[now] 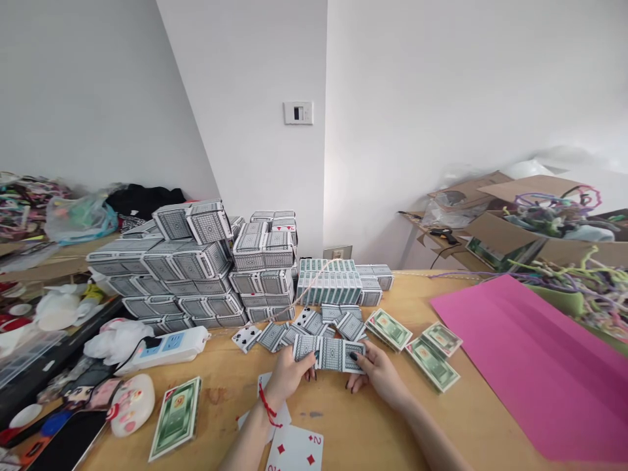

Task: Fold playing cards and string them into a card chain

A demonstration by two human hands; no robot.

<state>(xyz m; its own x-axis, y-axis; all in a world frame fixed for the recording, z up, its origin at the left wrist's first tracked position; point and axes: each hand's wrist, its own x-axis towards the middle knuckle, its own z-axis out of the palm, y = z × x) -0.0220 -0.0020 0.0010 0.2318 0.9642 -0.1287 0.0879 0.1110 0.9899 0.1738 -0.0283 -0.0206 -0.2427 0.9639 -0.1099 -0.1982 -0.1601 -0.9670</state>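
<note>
One broad, light-brown wooden desk (363, 425) carries a high block of grey-and-white patterned playing-card stacks (167, 258) at the left rear, with a long row of green-and-white patterned card stacks (328, 284) to its right. Judging by these, much is already squared and piled. Nearer, scattered loose grey-backed cards (275, 335), some face up, remain ungathered. The left hand (287, 371) and right hand (380, 373) have their fingers clamped on opposite ends of a short strip of grey-and-white patterned cards (331, 354), just before the scatter; this strip looks unsquared. Smallest, one white two-of-diamonds card (298, 445) lies face up beside the left forearm.
</note>
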